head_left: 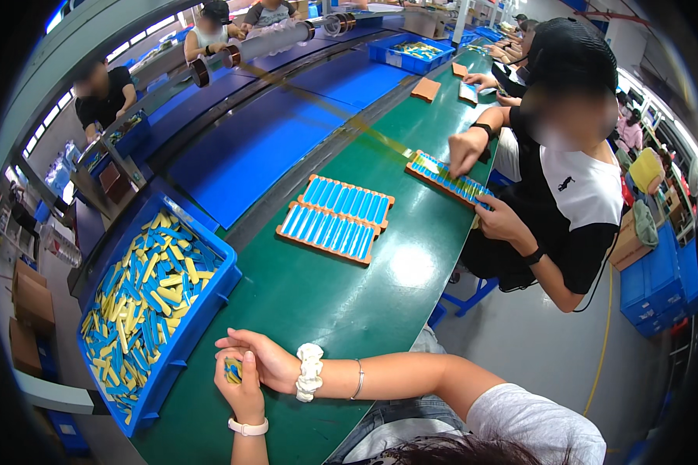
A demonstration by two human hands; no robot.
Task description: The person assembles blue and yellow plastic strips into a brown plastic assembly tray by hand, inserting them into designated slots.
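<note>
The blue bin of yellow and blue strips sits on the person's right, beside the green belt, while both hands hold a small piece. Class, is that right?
Not quite. The head view shows the blue bin on the person's left, beside the green belt. The left hand and right hand do hold a small piece.

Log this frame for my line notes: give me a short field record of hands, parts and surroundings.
left hand: holds small yellow-and-blue piece
right hand: closed over the same piece from above
bin: blue, beside the hands, full of yellow and blue strips
belt: green
trays: two orange, filled with blue strips, further up the belt
co-worker: seated, both hands on a third tray
</note>
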